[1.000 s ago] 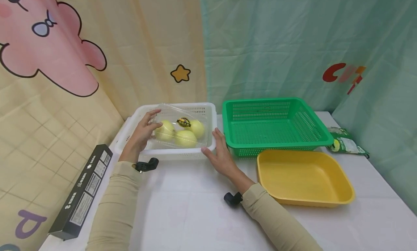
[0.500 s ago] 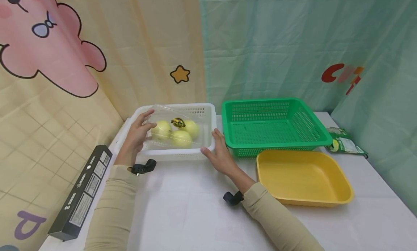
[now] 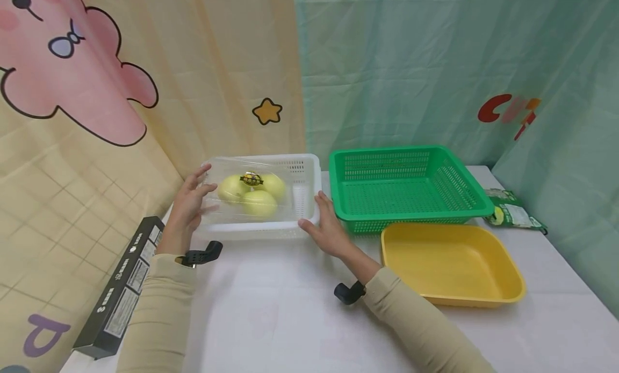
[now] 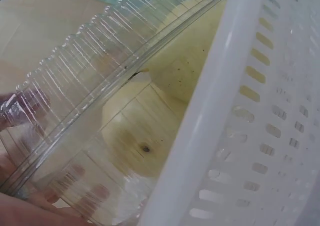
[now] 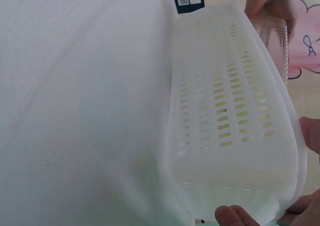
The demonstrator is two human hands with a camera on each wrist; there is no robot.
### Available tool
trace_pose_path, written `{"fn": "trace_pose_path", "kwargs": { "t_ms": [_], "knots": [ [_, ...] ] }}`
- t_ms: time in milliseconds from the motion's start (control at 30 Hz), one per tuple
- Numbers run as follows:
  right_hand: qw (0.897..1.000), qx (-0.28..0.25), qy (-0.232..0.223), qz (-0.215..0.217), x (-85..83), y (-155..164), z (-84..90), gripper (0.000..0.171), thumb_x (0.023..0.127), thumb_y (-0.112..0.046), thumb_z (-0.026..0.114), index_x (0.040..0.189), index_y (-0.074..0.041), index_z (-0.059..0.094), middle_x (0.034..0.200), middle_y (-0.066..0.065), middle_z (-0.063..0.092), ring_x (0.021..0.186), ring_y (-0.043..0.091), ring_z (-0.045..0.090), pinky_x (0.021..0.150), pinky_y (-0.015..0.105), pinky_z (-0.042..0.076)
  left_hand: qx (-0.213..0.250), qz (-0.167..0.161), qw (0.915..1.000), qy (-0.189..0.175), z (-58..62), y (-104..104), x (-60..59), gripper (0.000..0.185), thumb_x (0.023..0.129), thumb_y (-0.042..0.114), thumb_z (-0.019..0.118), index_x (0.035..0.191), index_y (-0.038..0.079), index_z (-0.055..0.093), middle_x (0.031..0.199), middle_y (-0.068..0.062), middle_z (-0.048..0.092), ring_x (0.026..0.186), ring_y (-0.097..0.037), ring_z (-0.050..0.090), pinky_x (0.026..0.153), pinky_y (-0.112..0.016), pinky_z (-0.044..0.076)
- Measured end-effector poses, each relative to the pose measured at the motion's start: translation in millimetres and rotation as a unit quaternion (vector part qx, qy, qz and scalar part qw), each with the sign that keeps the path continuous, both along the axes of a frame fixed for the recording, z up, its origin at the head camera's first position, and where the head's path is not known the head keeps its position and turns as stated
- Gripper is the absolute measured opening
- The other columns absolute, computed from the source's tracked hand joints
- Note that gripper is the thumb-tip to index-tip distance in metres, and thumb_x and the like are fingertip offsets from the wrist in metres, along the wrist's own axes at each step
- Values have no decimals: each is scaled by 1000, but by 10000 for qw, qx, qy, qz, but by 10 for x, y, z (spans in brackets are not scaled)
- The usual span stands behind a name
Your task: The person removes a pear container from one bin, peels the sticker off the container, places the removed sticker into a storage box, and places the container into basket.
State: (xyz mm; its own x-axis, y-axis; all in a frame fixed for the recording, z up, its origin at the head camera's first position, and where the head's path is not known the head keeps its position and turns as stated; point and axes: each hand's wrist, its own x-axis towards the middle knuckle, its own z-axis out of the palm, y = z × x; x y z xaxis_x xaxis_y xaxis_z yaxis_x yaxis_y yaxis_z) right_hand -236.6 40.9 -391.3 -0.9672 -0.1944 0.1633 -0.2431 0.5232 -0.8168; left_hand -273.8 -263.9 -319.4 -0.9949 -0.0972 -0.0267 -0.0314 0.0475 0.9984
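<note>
A clear plastic clamshell [image 3: 249,193] with three yellow-green fruits [image 3: 259,202] and a dark sticker on its lid hangs over the left part of a white slotted basket [image 3: 304,169]. My left hand [image 3: 191,201] grips its left end, thumb on top and fingers underneath. The left wrist view shows the ribbed clamshell [image 4: 90,85], a fruit [image 4: 135,131] inside it and the basket rim [image 4: 210,100] up close. My right hand [image 3: 324,225] rests flat against the basket's front right corner. In the right wrist view the basket wall [image 5: 230,110] fills the frame, with a fingertip [image 5: 235,217] at its corner.
A green slotted basket [image 3: 416,216] stands right of the white one, with a shallow yellow tray [image 3: 452,265] in front of it. A green packet [image 3: 512,214] lies at the far right. A long black box [image 3: 121,287] lies along the table's left edge. Curtains hang behind.
My left hand has carried the clamshell to the left and a little up, from the basket's middle toward its left rim. The right hand has stayed on the corner.
</note>
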Motion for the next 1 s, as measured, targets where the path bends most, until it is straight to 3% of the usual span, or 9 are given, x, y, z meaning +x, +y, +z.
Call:
{"fn": "trace_pose_path", "kwargs": {
  "t_ms": [133, 200, 300, 433, 733, 1000],
  "knots": [
    [10000, 22, -33, -11, -11, 11, 18, 79, 90, -37, 60, 150, -6, 19, 160, 7, 9, 147, 31, 14, 115, 54, 23, 23, 55, 10000, -57, 55, -32, 41, 58, 96, 13, 47, 146, 37, 31, 161, 2, -2, 147, -34, 4, 104, -61, 32],
    [10000, 16, -70, 5, -9, 16, 31, 79, 90, -37, 60, 150, -6, 19, 160, 7, 9, 147, 30, 13, 115, 53, 22, 29, 113, 9999, -83, 81, -46, 69, 56, 96, 14, 47, 146, 38, 31, 161, 2, -2, 147, -35, 6, 101, -58, 37],
    [9998, -16, -166, 60, -4, 22, 55, 79, 90, -36, 60, 150, -6, 18, 160, 7, 8, 148, 30, 13, 116, 53, 21, 223, 140, 9996, -69, 116, -64, 112, 56, 96, 13, 48, 145, 38, 33, 161, 2, 0, 143, -35, 15, 86, -44, 50],
    [9996, -70, -237, 152, -5, 31, 72, 77, 91, -33, 60, 150, -5, 18, 160, 9, 7, 148, 31, 12, 116, 53, 21, 540, 45, 9985, 19, 163, -72, 174, 57, 95, 11, 50, 144, 36, 35, 161, 2, 4, 133, -29, 28, 68, -30, 53],
    [9988, -29, -325, 373, -48, 76, 100, 74, 92, -27, 58, 149, -2, 19, 160, 12, 7, 148, 31, 11, 117, 50, 19, 658, -40, 9978, 61, 271, -70, 285, 58, 95, 11, 52, 145, 34, 34, 161, 3, 5, 123, -21, 36, 69, -31, 54],
    [9975, -178, -405, 543, -46, 104, 120, 72, 92, -22, 58, 149, -1, 18, 159, 13, 6, 141, 34, 28, 108, 48, 38, 1078, -185, 9938, 183, 330, -75, 410, 60, 94, 13, 56, 146, 33, 33, 161, 4, 5, 137, -25, 26, 73, -29, 54]
  ]
}}
